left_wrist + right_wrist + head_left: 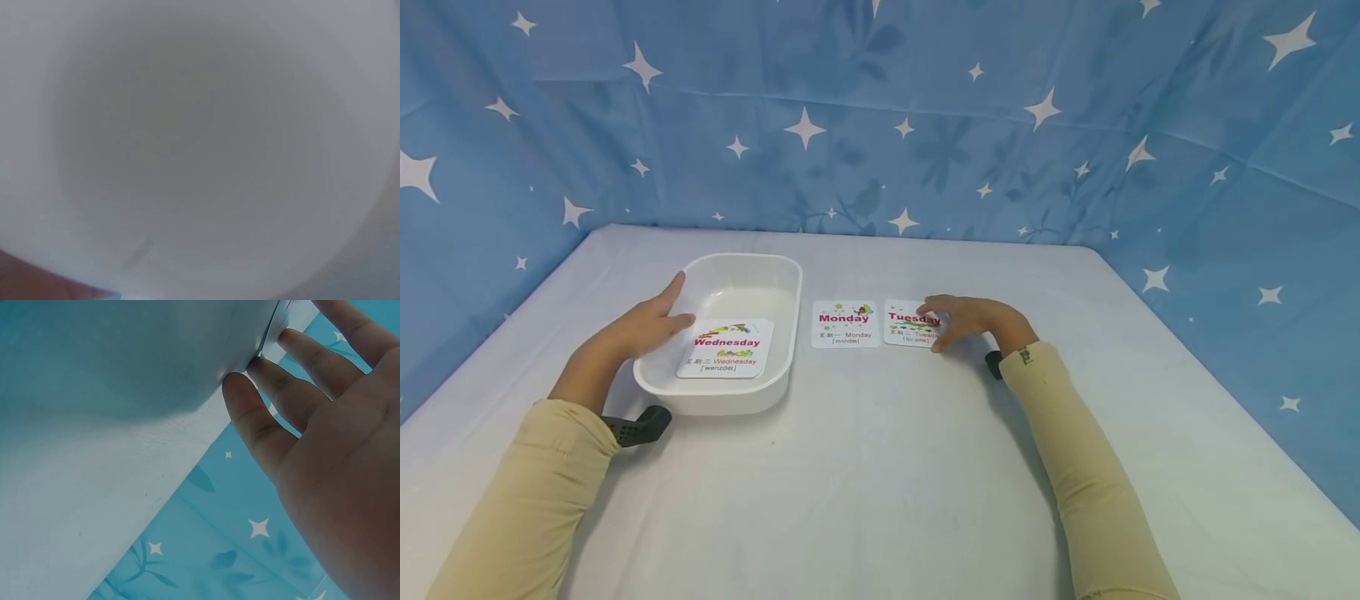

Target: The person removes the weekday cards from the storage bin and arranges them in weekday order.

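My left hand (651,321) holds the left rim of a white plastic basin (793,333), its thumb over the inside and its index finger pointing forward. A white square card printed "Wednesday" (726,348) lies in the basin's near part. The basin's pale surface fills the left wrist view. My right hand (970,321) has its fingertips on the right side of a "Tuesday" card (902,323), covering part of it. In the right wrist view the fingers (290,394) are spread and fairly straight. Left of that card lies a "Monday" card (846,325), face up.
A white cloth covers the table (880,467). A blue curtain with white stars (880,125) hangs behind it and along the sides. A black wrist strap (640,425) shows under the left wrist.
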`<state>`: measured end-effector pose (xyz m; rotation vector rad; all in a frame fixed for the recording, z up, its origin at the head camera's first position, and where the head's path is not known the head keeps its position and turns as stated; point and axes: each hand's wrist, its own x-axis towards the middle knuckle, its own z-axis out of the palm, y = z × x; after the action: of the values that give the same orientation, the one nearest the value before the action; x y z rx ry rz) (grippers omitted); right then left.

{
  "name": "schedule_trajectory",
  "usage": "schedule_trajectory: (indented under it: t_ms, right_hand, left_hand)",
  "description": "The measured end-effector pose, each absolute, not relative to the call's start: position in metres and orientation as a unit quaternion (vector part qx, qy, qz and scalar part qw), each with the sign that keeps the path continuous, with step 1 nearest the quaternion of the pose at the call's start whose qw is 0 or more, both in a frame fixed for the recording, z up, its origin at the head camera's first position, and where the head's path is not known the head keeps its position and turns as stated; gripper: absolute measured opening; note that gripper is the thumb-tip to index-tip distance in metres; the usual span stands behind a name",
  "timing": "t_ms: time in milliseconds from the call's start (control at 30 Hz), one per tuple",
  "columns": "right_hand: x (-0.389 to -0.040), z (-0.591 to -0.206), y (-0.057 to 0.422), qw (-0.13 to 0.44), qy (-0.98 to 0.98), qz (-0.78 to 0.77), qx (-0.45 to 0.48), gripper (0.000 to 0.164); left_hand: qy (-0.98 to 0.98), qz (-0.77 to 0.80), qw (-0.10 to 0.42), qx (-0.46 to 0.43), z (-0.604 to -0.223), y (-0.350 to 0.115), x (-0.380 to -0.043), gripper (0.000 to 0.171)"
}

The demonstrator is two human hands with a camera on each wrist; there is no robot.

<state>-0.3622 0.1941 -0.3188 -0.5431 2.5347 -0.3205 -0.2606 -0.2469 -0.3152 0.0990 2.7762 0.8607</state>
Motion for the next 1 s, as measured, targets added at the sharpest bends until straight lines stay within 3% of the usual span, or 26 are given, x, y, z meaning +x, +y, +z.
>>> schedule_trajectory:
  t_ms: [1000]
  right_hand:
    - [-0.3638, -0.3204, 0.1938, 0.26, 0.94, -0.117, -0.187, 0.076]
  left_hand:
    - [0.947, 0.294, 0.124, 0.029, -0.3157, -0.2467, -0.2623, 0.075]
